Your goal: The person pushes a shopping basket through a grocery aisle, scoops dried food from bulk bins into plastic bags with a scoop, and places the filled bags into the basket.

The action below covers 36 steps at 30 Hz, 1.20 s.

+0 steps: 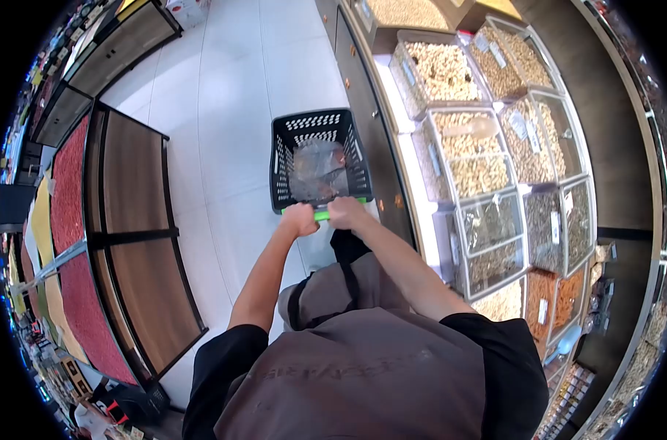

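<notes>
Both of my hands are wrapped around the green handle (pixel 322 215) of a black shopping basket (pixel 281 176), side by side with a short gap between them. My left hand (pixel 301 219) grips the left part, and my right hand (pixel 347 213) grips the right part. Perforated walls surround a clear plastic bag (pixel 319 167) inside the basket; its contents are hard to make out, with some reddish-brown patches. The basket is in front of my body, above or on the pale floor; I cannot tell which.
Along the right runs a counter with clear bins of nuts (pixel 474 165) and dried goods, one holding a scoop (pixel 471 128). At left stands a wooden display (pixel 144 169) topped with red grains (pixel 71 180). Pale floor tiles (pixel 231 81) lie between them. Another person (pixel 91 419) is at lower left.
</notes>
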Available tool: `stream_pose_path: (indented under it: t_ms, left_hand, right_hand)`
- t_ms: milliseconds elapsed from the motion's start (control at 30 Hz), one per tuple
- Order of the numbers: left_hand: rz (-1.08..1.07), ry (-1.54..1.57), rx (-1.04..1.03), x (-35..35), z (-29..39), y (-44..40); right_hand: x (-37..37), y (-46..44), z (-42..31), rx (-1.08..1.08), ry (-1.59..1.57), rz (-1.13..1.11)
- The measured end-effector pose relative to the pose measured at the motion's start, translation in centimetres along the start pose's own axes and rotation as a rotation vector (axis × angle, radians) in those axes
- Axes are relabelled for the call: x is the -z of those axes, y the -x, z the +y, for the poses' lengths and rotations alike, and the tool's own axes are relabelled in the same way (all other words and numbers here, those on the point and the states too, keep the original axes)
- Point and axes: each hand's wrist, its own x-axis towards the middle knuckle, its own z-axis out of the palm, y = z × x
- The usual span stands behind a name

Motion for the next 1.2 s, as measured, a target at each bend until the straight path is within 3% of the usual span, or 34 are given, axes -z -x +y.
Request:
stream_pose_path:
  t_ms: [200, 433, 867, 1200]
  left_hand:
    - [-0.002, -0.015, 0.033, 4.2, -2.5, -6.0]
    - [-0.027, 0.017, 0.049, 9.5, -4.0, -11.2]
    - [-0.055, 0.087, -0.101, 19.2, -10.6, -23.7]
    - [-0.122, 0.099, -0.138, 26.0, -13.3, -27.9]
  right_hand:
    - [3.4, -5.8, 3.0, 0.082, 0.008, 0.091]
    - [7.9, -11.5, 5.6, 0.087, 0.025, 0.022]
    - [16.5, -24.5, 10.0, -0.017, 0.099, 0.0]
    - [21.4, -30.8, 10.7, -0.131, 0.11, -0.068]
